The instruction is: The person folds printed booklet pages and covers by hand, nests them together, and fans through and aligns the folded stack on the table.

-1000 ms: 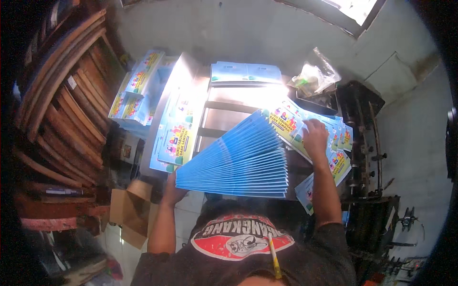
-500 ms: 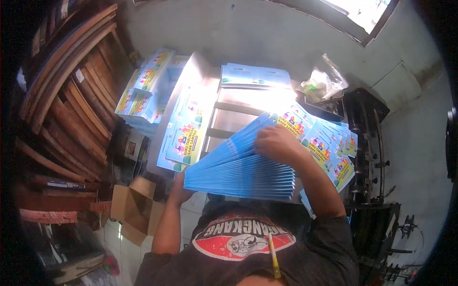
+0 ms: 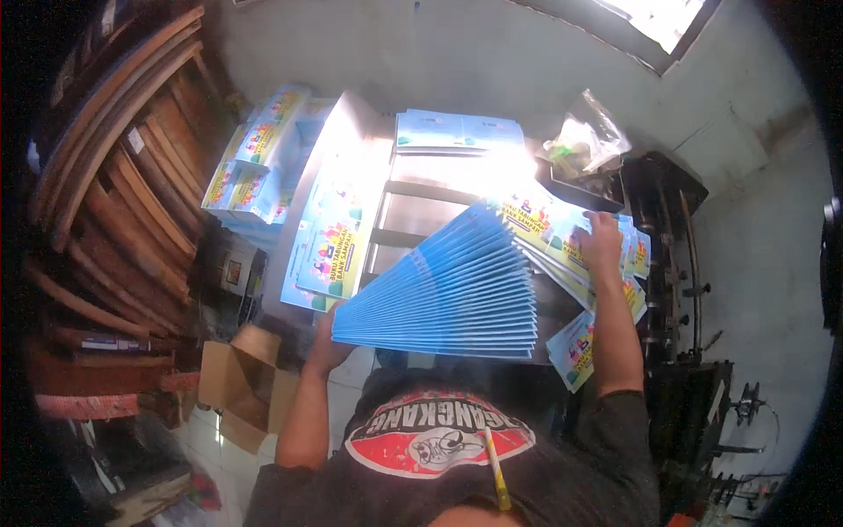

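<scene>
My left hand (image 3: 330, 338) grips the narrow end of a thick fan of blue booklets (image 3: 448, 290). Their free ends spread out toward the right in a sawtooth edge. My right hand (image 3: 603, 244) is away from the fan, over a spread of loose booklets (image 3: 529, 217) with blue and yellow covers on the right. Its thumb and fingers are apart at the booklets' surface, and no booklet is visibly lifted in it. One loose booklet (image 3: 572, 353) lies tilted below that spread, partly behind my right forearm.
Booklets (image 3: 327, 255) lie in a pale tray at left, beside stacked booklets (image 3: 255, 184). Another stack (image 3: 457, 132) sits at the back of the slatted surface. A dark box (image 3: 584, 180) holds a clear plastic bag. An open cardboard carton (image 3: 237, 386) stands on the floor; black machinery (image 3: 672, 255) lines the right.
My right hand has left the fan and moved right to the loose booklets. The fan has spread wider, its layers more evenly separated. My left hand keeps its grip.
</scene>
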Available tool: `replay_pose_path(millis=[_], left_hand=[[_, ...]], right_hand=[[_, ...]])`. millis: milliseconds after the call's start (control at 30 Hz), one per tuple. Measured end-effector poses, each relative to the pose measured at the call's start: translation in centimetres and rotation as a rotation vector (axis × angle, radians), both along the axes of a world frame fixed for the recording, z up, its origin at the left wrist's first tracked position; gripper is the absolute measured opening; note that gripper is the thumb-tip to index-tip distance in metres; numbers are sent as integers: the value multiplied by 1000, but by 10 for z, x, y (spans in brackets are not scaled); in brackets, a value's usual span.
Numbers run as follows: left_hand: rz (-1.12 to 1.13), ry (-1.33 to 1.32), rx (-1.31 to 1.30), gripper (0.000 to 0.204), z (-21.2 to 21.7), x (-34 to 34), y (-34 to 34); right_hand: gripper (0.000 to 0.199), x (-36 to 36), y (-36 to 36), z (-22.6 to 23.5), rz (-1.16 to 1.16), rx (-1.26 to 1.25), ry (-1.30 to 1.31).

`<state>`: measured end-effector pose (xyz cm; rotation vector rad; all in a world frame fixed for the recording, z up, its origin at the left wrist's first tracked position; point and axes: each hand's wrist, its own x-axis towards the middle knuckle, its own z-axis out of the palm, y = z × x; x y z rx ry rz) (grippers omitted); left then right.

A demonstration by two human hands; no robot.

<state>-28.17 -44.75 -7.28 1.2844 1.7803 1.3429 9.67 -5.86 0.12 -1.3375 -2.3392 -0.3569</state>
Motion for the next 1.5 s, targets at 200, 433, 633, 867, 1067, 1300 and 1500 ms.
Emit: replay_pose_path(millis=[200, 433, 633, 867, 1067, 1300, 1500], left_hand=[[30, 58, -68, 38, 15, 2, 7], [112, -119, -83, 35, 4, 1, 2], [118, -82, -131, 40, 5, 5, -1], [36, 178, -88, 47, 3, 1, 0], [8, -63, -73, 56, -14, -7, 6], [-127, -155, -271, 58, 14, -14, 10], [-52, -276, -213, 58, 16, -20, 0]], right_hand=[[22, -13, -15, -1, -33, -99, 118], [24, -64, -184, 195, 635, 367, 556], [10, -35, -265, 276, 989, 588, 132], [26, -53, -273, 208, 1058, 641, 589], [83, -143, -264, 66, 993, -533, -63], [76, -226, -225, 40, 932, -433, -416], [66, -148, -131, 80, 688, -577, -463]])
